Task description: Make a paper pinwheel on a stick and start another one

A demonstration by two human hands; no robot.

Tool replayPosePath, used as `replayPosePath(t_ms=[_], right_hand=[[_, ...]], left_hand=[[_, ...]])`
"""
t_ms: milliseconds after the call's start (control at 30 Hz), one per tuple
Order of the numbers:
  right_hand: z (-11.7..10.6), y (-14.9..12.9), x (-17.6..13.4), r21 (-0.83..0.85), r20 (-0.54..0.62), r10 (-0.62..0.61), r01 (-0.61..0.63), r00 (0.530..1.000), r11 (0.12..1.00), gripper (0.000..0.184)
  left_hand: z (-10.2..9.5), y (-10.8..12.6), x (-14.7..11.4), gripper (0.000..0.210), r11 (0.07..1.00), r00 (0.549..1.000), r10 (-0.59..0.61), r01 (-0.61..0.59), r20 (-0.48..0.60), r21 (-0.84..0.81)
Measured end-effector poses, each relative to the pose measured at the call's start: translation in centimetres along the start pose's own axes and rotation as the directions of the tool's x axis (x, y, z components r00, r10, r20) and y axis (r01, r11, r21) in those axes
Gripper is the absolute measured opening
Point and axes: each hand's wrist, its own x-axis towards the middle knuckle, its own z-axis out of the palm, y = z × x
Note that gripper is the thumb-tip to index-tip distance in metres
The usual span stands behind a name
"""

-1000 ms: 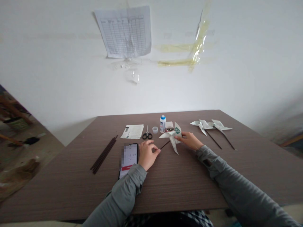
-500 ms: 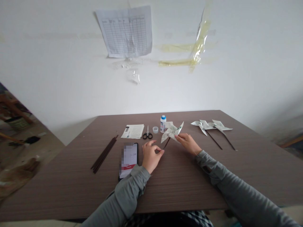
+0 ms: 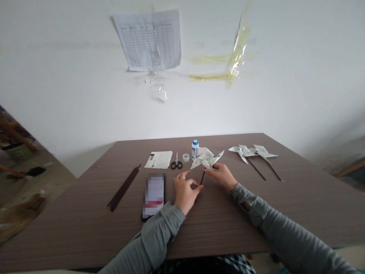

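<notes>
A paper pinwheel [image 3: 208, 158] on a dark stick [image 3: 202, 177] is between my two hands at the middle of the table. Thumb and index finger of my left hand [image 3: 186, 190] pinch the stick low down, with the other fingers raised. My right hand [image 3: 222, 175] grips the stick just under the paper blades, its fingertips partly hidden behind them. Just behind the pinwheel stands a small white bottle [image 3: 195, 151] with a blue cap, and a piece of paper lies partly covered there.
Two finished-looking pinwheels [image 3: 252, 153] lie at the right. Left of the bottle are a small clear cup [image 3: 186, 157], scissors [image 3: 176, 163] and paper sheets [image 3: 158, 159]. A phone [image 3: 154, 196] lies by my left forearm, and several dark sticks [image 3: 124, 188] lie farther left.
My left hand has moved slightly right and nearer to me along the stick. The pinwheel has turned, its stick now more upright, and my right hand has shifted a little left.
</notes>
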Motion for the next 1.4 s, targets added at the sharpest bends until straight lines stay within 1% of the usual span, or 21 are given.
replayPosePath(t_ms=[67,133,333,467,600,700,767,867,933,1033,1067,1133,1233,1400], right_hand=[[0.0,0.0,0.1,0.060,0.015,0.058,-0.058,0.998,0.996,0.038],[-0.1,-0.1,0.2,0.100,0.027,0.087,-0.089,0.996,0.991,0.038],[-0.9,-0.5,0.3,0.109,0.010,0.080,-0.081,0.997,0.991,0.034],[-1.1,-0.7,0.3,0.110,0.015,0.061,-0.062,0.998,0.992,0.037],[-1.3,-0.8,-0.1,0.077,0.023,0.053,-0.055,0.998,0.996,0.046],[-1.8,-0.7,-0.6,0.030,0.040,0.050,-0.052,0.998,0.998,0.054],[-2.3,-0.6,-0.9,-0.003,0.034,0.041,-0.041,0.999,0.999,0.055],[-2.7,-0.1,-1.1,-0.009,0.006,0.027,-0.027,1.000,1.000,0.050],[-2.5,0.2,-1.0,-0.006,-0.021,0.032,-0.032,0.999,0.999,0.045],[-1.8,0.8,-0.9,-0.049,-0.142,0.045,-0.053,0.989,0.997,0.043],[-1.6,1.0,-0.9,-0.072,-0.193,0.037,-0.052,0.980,0.996,0.043],[-1.0,1.1,-1.0,-0.114,-0.237,-0.009,-0.018,0.972,0.993,0.037],[-0.3,0.9,-1.3,-0.141,-0.208,-0.075,0.046,0.975,0.989,0.029],[0.5,0.5,-1.5,-0.125,-0.178,-0.081,0.059,0.981,0.990,0.020]], left_hand=[[0.0,0.1,-0.1,0.026,1.000,1.000,-0.002,0.002,0.022,0.006],[-0.1,0.3,-0.2,0.024,1.000,0.999,-0.003,0.003,0.042,0.013],[-0.6,1.0,-0.6,0.021,0.999,0.997,-0.004,0.001,0.083,0.043],[-0.7,1.1,-0.7,0.024,0.999,0.995,0.003,-0.007,0.104,0.038],[-0.5,0.9,-0.6,0.026,1.000,0.996,0.023,-0.024,0.087,0.010],[-0.3,0.7,-0.6,0.027,0.999,0.997,0.036,-0.034,0.062,-0.024],[-0.1,0.5,-0.5,0.028,0.998,0.999,0.036,-0.034,0.038,-0.049],[0.0,0.2,-0.1,0.029,0.996,1.000,0.025,-0.025,-0.007,-0.080],[0.2,-0.1,0.3,0.026,0.995,0.999,0.016,-0.020,-0.037,-0.095],[0.4,-0.4,0.9,0.023,0.992,0.997,0.005,-0.015,-0.079,-0.127],[0.5,-0.4,1.1,0.022,0.990,0.996,0.001,-0.014,-0.094,-0.140],[0.8,-0.4,1.4,0.021,0.987,0.993,-0.004,-0.016,-0.121,-0.163],[1.1,0.0,1.6,0.022,0.985,0.992,-0.016,-0.006,-0.125,-0.171],[1.1,1.0,1.5,0.022,0.993,0.997,-0.034,0.026,-0.068,-0.117]])
